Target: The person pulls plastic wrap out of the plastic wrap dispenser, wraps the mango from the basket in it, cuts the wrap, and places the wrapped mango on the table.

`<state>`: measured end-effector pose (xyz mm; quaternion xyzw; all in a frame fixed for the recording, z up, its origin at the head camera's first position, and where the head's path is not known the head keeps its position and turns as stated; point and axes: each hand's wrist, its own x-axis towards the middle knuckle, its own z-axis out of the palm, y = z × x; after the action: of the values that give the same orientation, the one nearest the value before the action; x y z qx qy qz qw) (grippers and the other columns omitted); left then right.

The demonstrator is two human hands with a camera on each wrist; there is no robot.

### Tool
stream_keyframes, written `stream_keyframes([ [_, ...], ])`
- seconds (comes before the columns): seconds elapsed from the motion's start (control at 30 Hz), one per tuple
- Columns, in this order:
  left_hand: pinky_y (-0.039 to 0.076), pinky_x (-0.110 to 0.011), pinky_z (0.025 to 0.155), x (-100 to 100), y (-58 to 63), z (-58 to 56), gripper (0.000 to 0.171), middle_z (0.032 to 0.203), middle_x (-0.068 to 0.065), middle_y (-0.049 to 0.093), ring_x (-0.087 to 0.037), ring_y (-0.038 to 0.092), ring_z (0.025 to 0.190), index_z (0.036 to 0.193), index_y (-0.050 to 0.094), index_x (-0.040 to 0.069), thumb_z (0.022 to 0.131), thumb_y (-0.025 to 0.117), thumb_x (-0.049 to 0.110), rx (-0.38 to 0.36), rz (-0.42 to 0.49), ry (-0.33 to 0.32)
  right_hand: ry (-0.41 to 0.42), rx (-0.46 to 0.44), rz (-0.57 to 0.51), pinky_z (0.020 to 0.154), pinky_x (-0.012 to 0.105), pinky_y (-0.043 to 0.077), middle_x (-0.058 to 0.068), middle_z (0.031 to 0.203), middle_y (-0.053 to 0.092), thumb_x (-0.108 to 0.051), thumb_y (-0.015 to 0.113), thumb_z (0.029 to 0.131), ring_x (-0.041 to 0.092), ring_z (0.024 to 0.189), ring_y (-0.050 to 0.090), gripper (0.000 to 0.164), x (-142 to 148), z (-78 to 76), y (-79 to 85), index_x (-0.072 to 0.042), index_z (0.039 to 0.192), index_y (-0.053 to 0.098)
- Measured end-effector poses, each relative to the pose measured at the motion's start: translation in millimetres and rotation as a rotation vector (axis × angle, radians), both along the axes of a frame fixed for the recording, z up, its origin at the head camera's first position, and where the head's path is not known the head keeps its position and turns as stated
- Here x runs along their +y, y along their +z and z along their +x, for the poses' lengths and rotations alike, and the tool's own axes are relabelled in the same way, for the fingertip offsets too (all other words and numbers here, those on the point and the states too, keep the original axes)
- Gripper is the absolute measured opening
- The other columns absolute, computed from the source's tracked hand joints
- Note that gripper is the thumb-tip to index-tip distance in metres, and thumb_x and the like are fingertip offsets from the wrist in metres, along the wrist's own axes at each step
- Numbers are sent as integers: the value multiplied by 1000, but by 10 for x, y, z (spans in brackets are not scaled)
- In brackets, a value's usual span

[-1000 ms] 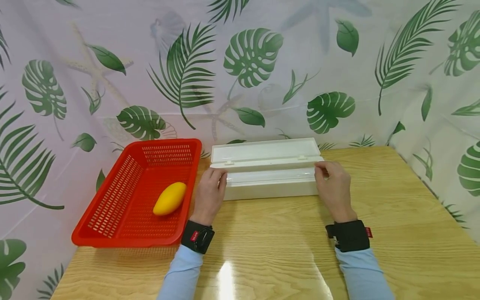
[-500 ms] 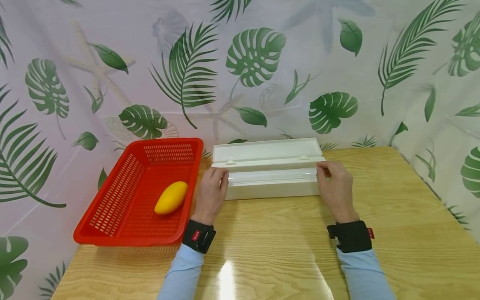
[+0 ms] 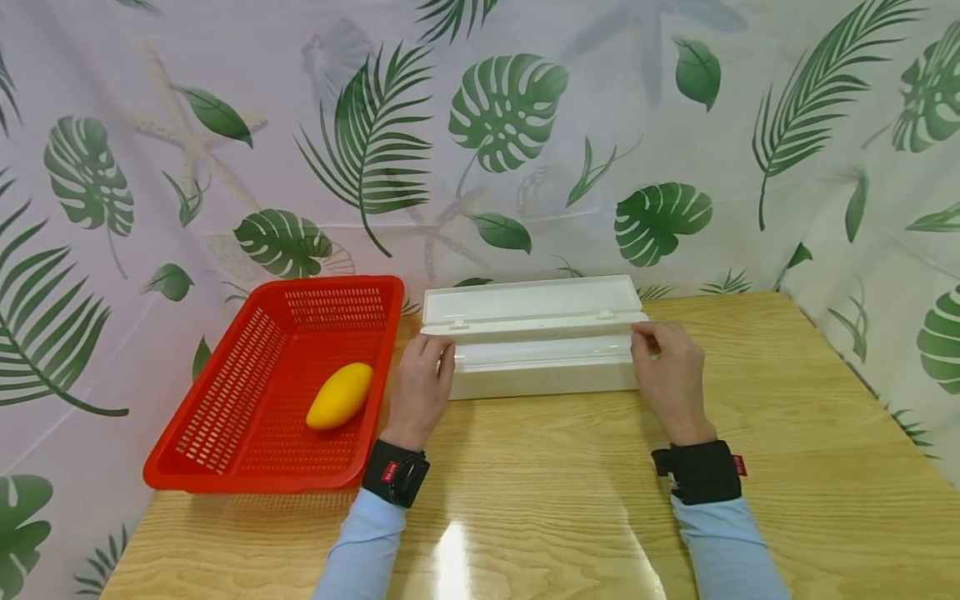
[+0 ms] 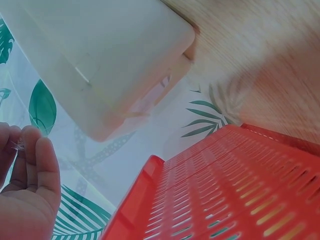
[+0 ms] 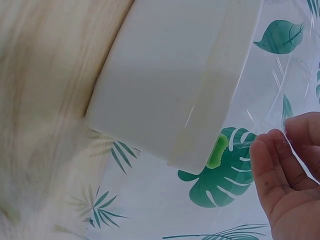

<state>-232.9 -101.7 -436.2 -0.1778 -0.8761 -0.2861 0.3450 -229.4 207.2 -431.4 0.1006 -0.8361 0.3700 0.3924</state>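
Head view: two bare hands are seen at the ends of one long white box [image 3: 543, 383], a strip of clear film [image 5: 283, 143] being pinched between thumb and fingers by the left hand [image 3: 420, 387] at one end and by the right hand [image 3: 670, 379] at the other. The film is made out as a crumpled glint at the fingertips in the wrist views; its full extent cannot be traced, so transparent is it. Each hand is cut off by the frame's edge in its own wrist view, and the box's near corners are partly covered by the hands in the head view. One lid [image 3: 532, 300] is tipped back behind the box, with two small tabs [image 3: 605, 315] along its lower edge; one green piece [image 5: 218, 151] is shown against the box in the right wrist view, its nature hard to tell. Two black wristbands [image 3: 396, 473] are worn below the hands, and two light blue sleeves [image 3: 727, 542] are cropped by the bottom edge. To the left, one yellow fruit [image 3: 340, 396] is held in one red basket [image 3: 247, 482], set just beside the left hand. Everything is borne by one wood-grained table [image 3: 555, 500], backed by leaf-printed cloth [image 3: 570, 242].
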Motion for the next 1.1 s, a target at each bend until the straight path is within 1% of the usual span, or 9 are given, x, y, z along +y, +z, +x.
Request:
stream_keyframes([
  [0.13,54,-37,77,-5,8,14,12,95,-12,63,-22,52,85,95,64,4,84,64,5,9,4,1,0,3,0,60,44,47,22,79,61,3,59,82,26,70,53,12,-6,-5,0,7,91,66],
  [0.43,54,-36,78,-6,-3,19,13,95,-12,63,-22,52,85,96,64,4,83,65,5,3,4,7,-4,-3,0,60,47,48,22,79,61,5,58,82,27,70,54,12,-9,1,-2,8,91,65],
  [0.8,54,-35,78,6,13,32,14,94,-12,63,-21,51,85,97,64,5,83,65,5,-2,-5,17,-7,15,6,60,45,49,22,78,62,3,58,83,27,69,55,11,-4,12,26,8,90,66],
  [1.1,54,-35,76,11,24,39,13,92,-13,63,-22,51,83,97,64,4,83,64,5,20,10,7,-19,9,6,59,49,51,22,79,62,3,57,83,28,69,55,12,-9,22,49,8,91,65],
])
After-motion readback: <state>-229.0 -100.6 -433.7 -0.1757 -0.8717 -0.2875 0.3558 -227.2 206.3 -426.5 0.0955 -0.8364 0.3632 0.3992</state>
